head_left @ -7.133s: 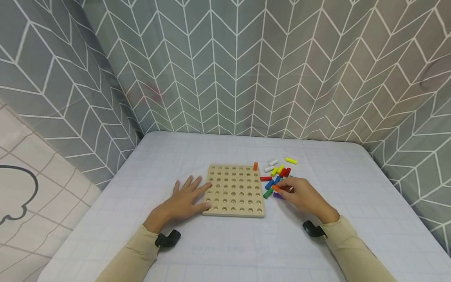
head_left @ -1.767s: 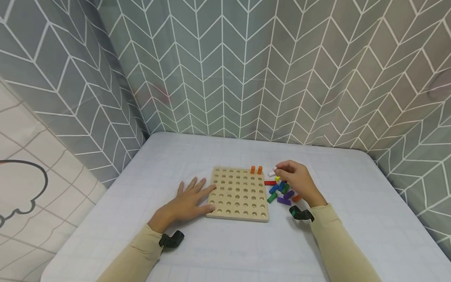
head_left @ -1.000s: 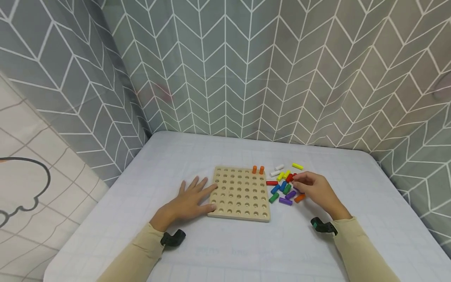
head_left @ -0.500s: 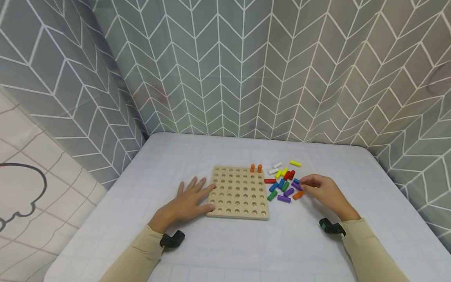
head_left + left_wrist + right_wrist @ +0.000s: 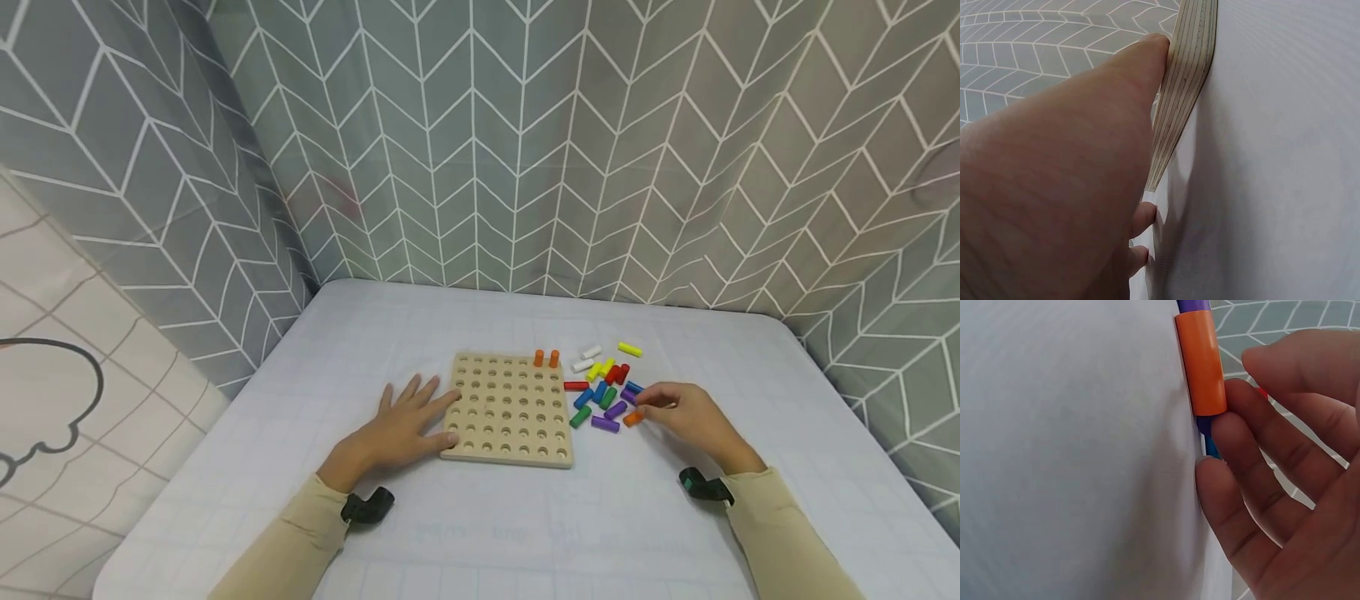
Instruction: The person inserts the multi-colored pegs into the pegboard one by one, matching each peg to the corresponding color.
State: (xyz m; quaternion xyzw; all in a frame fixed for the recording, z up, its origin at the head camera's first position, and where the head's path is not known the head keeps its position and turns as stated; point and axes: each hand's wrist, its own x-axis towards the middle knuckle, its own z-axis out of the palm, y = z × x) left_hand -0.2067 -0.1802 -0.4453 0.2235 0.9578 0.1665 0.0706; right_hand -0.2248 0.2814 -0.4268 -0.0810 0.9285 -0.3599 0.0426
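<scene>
In the head view a square wooden pegboard point(image 5: 510, 408) with rows of holes lies flat. Two orange pegs point(image 5: 547, 358) stand upright at its far right corner. My left hand point(image 5: 397, 429) lies with fingers spread, its thumb and index finger touching the board's left edge. In the left wrist view the thumb point(image 5: 1147, 62) meets the layered side of the board. My right hand point(image 5: 690, 417) is at the right of the loose pegs, fingers loosely bent. A loose orange peg point(image 5: 1202, 362) lies at its fingertips; the thumb is apart from it and nothing is pinched.
Several loose pegs lie right of the board: white point(image 5: 582, 365), yellow point(image 5: 630, 349), red point(image 5: 576, 386), blue point(image 5: 583, 399), green point(image 5: 581, 417) and purple point(image 5: 605, 424). A pale cloth covers the table point(image 5: 360, 333). A patterned grey curtain point(image 5: 480, 150) hangs behind.
A second orange peg now stands in the board beside the first. My right hand has gone from the white pegs to the pile's right side, near the loose orange peg. The left hand stays put.
</scene>
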